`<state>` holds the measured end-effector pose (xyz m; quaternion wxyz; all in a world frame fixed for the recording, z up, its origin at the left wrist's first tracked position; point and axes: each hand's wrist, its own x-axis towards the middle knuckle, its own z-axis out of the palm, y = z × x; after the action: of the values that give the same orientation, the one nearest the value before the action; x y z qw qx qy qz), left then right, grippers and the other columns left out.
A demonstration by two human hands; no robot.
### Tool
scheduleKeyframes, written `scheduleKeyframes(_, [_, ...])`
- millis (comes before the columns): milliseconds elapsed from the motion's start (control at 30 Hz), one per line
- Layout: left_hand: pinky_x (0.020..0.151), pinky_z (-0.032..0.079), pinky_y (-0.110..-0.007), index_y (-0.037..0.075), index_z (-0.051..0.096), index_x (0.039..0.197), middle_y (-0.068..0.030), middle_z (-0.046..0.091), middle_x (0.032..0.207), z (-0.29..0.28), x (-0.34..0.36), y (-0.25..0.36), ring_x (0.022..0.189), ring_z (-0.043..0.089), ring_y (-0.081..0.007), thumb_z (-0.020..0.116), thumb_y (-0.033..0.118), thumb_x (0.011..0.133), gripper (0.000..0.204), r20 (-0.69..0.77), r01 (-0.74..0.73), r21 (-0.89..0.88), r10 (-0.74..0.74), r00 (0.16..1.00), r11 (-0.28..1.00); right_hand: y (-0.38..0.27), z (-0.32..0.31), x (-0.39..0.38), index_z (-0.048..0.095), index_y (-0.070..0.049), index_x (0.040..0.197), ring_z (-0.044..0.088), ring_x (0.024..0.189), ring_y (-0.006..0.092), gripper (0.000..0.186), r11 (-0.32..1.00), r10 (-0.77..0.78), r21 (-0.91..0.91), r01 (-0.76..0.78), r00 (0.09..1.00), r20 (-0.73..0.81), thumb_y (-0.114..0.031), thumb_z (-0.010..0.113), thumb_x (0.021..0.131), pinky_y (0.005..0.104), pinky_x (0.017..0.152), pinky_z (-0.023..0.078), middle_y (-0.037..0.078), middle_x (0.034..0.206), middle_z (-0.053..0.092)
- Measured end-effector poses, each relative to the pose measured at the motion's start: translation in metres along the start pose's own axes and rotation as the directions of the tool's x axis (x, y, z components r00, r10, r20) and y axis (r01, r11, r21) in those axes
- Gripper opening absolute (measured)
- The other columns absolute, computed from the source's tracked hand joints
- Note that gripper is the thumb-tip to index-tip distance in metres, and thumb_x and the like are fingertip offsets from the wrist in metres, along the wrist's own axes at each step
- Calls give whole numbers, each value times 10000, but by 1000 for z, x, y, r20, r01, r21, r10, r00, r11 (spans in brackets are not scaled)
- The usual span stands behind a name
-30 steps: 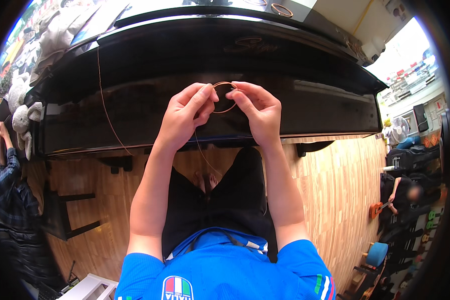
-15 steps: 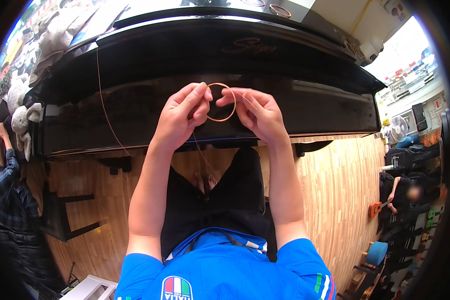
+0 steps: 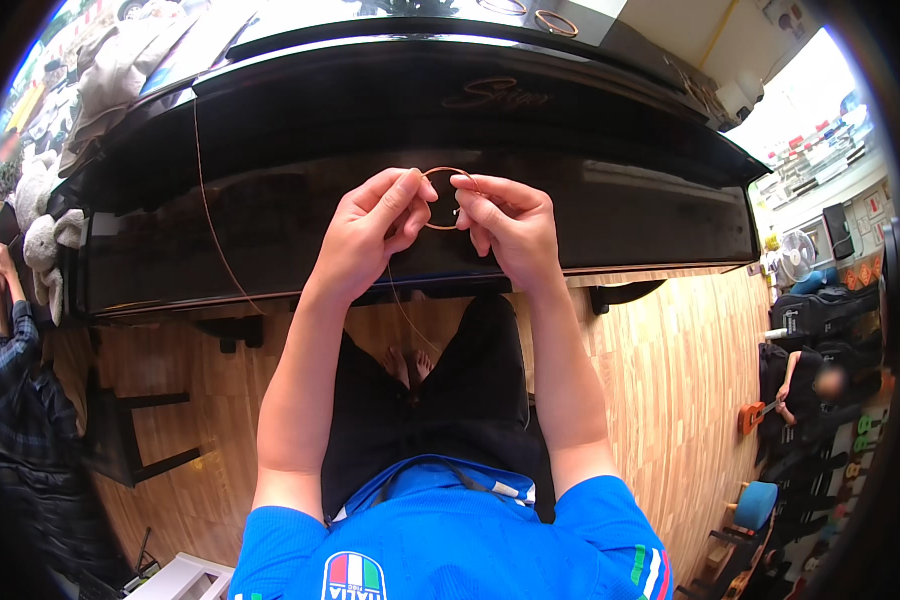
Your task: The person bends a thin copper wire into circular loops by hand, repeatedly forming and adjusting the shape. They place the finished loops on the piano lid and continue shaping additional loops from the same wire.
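Toward twelve o'clock from the view's centre, a copper-coloured wire coil is held before a black piano. Left hand, at eleven o'clock: thumb and fingertips pinched together on the coil's nine o'clock side. Right hand, at one o'clock: thumb and forefinger closed on its three o'clock side, other fingers curled. Thin strand hangs below the left hand. Further coil lies atop the piano, near one o'clock.

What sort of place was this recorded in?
Probably a music shop or studio: a person at the right holds a small guitar, and the glossy black cabinet in front looks like a piano.
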<state>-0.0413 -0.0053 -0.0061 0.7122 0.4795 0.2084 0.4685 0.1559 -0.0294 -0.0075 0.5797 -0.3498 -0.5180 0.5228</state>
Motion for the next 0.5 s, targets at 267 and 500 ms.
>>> scheduleKeyframes(267, [482, 238, -193, 29, 627, 1015, 30, 485, 658, 1, 0, 1, 529, 316, -23, 489, 269, 1072, 283, -61, -55, -79, 50, 997, 995, 7, 21, -4, 682, -11, 1191, 568, 589, 40, 240, 960, -259, -178, 215, 924, -280, -109, 650, 975, 176, 469, 415, 43, 877, 688])
scheduleKeyframes(500, [479, 242, -197, 30, 622, 1014, 29, 494, 652, -2, 0, 0, 517, 316, -23, 482, 264, 1075, 279, -48, -33, -142, 26, 999, 989, -3, 4, -1, 688, -13, 1192, 585, 700, 59, 264, 991, -39, -129, 45, 998, 51, -175, 568, 1022, 185, 556, 428, 67, 1077, 688])
